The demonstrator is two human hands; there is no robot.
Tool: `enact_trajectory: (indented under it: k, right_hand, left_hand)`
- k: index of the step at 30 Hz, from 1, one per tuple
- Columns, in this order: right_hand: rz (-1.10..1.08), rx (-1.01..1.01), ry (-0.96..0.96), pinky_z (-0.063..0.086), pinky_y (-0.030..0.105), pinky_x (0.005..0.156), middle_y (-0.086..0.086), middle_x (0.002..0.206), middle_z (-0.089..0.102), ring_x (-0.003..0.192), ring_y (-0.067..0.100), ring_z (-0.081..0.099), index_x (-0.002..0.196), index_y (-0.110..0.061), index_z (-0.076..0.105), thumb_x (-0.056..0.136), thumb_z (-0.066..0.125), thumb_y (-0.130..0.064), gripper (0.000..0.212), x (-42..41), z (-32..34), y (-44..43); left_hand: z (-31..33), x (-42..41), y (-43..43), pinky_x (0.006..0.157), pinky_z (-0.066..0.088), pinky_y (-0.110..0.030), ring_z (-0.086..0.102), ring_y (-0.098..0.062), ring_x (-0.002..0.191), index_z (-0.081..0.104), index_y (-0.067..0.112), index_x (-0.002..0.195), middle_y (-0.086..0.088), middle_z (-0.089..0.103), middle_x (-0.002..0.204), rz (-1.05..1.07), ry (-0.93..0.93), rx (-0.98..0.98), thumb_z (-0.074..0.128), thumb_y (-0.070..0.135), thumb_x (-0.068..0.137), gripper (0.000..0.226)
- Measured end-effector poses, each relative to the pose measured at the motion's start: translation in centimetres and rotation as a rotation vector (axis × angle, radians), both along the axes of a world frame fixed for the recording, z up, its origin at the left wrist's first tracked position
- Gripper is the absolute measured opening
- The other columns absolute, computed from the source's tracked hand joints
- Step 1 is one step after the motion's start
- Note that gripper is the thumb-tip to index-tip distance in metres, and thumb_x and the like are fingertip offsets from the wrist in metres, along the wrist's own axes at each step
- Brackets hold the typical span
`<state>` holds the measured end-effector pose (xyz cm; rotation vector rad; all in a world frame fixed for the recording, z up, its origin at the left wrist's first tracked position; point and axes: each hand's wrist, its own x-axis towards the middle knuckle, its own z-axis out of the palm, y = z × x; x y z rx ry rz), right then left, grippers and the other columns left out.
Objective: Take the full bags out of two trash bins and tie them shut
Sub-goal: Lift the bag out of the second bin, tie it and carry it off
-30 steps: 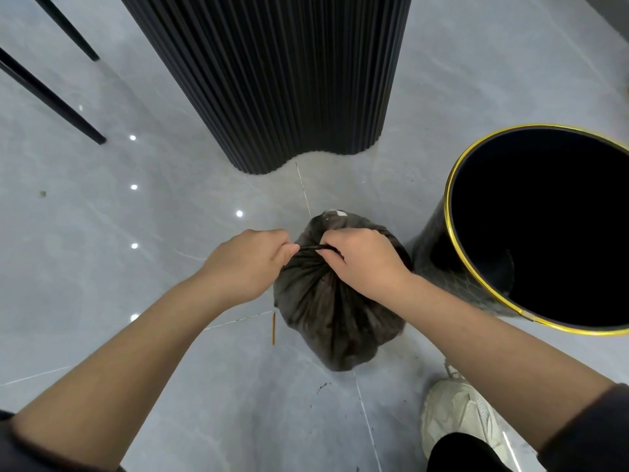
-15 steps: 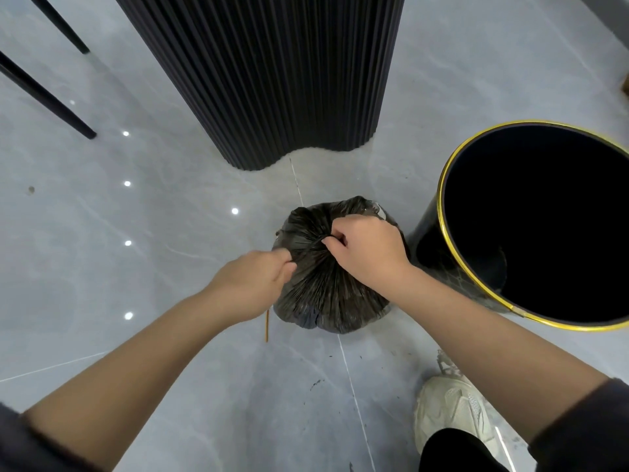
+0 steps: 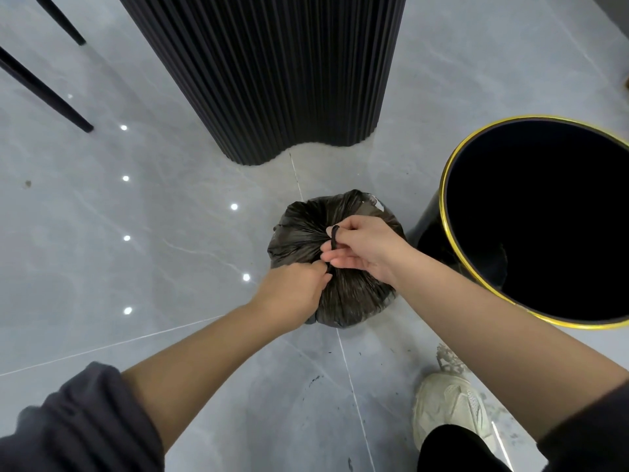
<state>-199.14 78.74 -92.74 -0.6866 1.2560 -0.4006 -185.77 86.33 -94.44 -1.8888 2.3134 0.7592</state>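
A full black trash bag [image 3: 303,229] sits on the grey tile floor, its top gathered into pleats. My left hand [image 3: 292,286] pinches one end of the bag's twisted black tie strip at the near side of the gather. My right hand [image 3: 364,247] holds the other end, which loops up over my forefinger above the bag's top. To the right stands a black trash bin with a gold rim [image 3: 442,206], its inside dark with no bag showing.
A black fluted column [image 3: 265,73] rises just behind the bag. Thin black furniture legs [image 3: 44,93] slant at the far left. My pale sneaker [image 3: 449,407] is on the floor at the lower right, with dark specks of dirt around it.
The bag has sunk from hanging stretched to resting squat on the floor. My hands went from pulling the strip sideways to holding it close together, the right hand now looping it upward.
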Motion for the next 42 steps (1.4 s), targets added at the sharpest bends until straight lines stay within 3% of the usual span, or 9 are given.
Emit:
enact_trajectory:
  k: [5,9,14,18,25,30,34,37,42]
  right_hand:
    - [0.409,-0.528,0.440,0.057,0.031,0.058,0.008,0.071,0.070,0.057,0.019,0.069,0.080,-0.013,0.061,0.090,0.054,-0.008,0.013,-0.3,-0.2,0.1]
    - [0.710,-0.976,0.853,0.046,0.032,0.066,0.006,0.091,0.066,0.084,0.027,0.062,0.097,-0.016,0.066,0.091,0.054,-0.015,0.013,-0.7,-0.6,0.4]
    - [0.767,-1.387,0.834,0.050,0.034,0.048,0.004,0.073,0.056,0.059,0.024,0.057,0.080,-0.010,0.067,0.070,0.073,0.002,0.017,-2.3,-2.4,1.9]
    - [0.748,-1.601,0.685,0.051,0.035,0.053,0.009,0.078,0.060,0.065,0.026,0.058,0.088,-0.004,0.069,0.068,0.066,0.008,0.024,-3.8,-2.5,2.6]
    - [0.818,-1.714,0.499,0.055,0.036,0.070,0.011,0.094,0.067,0.084,0.028,0.065,0.098,-0.003,0.070,0.083,0.059,0.002,0.019,-5.5,-3.2,2.0]
    - [0.858,-1.767,0.411,0.049,0.037,0.091,0.014,0.100,0.067,0.095,0.031,0.062,0.092,-0.001,0.070,0.090,0.050,-0.001,0.020,-5.4,-2.7,1.6]
    - [0.909,-1.705,0.375,0.041,0.026,0.096,0.013,0.103,0.067,0.098,0.027,0.062,0.092,-0.001,0.070,0.087,0.051,0.000,0.019,-4.8,-2.9,1.9]
    - [0.907,-1.675,0.366,0.041,0.026,0.096,0.012,0.103,0.068,0.099,0.026,0.063,0.091,-0.001,0.070,0.087,0.052,-0.001,0.019,-4.8,-3.0,2.1]
    - [0.831,-1.698,0.371,0.045,0.032,0.099,0.010,0.107,0.070,0.103,0.026,0.063,0.092,-0.005,0.073,0.083,0.063,-0.005,0.014,-4.9,-3.7,2.3]
  left_hand:
    - [0.7,1.5,-0.4,0.065,0.048,-0.036,0.059,-0.026,0.077,0.053,0.020,0.078,0.000,0.062,0.078,0.042,0.042,0.039,0.033,0.041,0.098,0.036]
    - [1.0,3.1,-1.4,0.067,0.050,-0.041,0.059,-0.024,0.071,0.061,0.016,0.079,-0.002,0.064,0.071,0.225,0.131,-0.011,0.038,0.034,0.096,0.033]
    - [1.5,4.2,-2.6,0.060,0.052,-0.028,0.059,-0.012,0.058,0.063,0.021,0.070,0.001,0.063,0.062,0.513,0.429,0.065,0.045,0.018,0.093,0.029]
    - [1.9,3.8,-3.5,0.054,0.047,-0.019,0.058,-0.007,0.053,0.064,0.019,0.071,0.002,0.062,0.060,0.623,0.604,0.125,0.049,0.013,0.092,0.026]
    - [2.7,2.5,-4.4,0.064,0.056,-0.026,0.064,-0.012,0.068,0.060,0.010,0.101,-0.007,0.068,0.087,0.609,0.793,0.163,0.052,0.008,0.093,0.012]
    - [3.3,1.6,-5.0,0.065,0.057,-0.029,0.066,-0.017,0.073,0.049,0.012,0.122,-0.012,0.064,0.100,0.604,0.811,0.369,0.052,0.012,0.094,0.028]
    - [3.1,1.2,-5.2,0.068,0.057,-0.032,0.067,-0.022,0.080,0.041,0.021,0.133,-0.011,0.058,0.113,0.626,0.866,0.558,0.053,0.030,0.094,0.042]
    - [2.8,1.3,-5.2,0.064,0.054,-0.027,0.067,-0.021,0.080,0.048,0.025,0.130,-0.007,0.061,0.108,0.578,0.873,0.563,0.056,0.032,0.092,0.039]
    - [1.7,1.5,-5.0,0.056,0.056,-0.020,0.067,-0.011,0.062,0.064,0.004,0.095,-0.010,0.066,0.078,0.614,0.805,0.446,0.062,0.000,0.087,0.010]
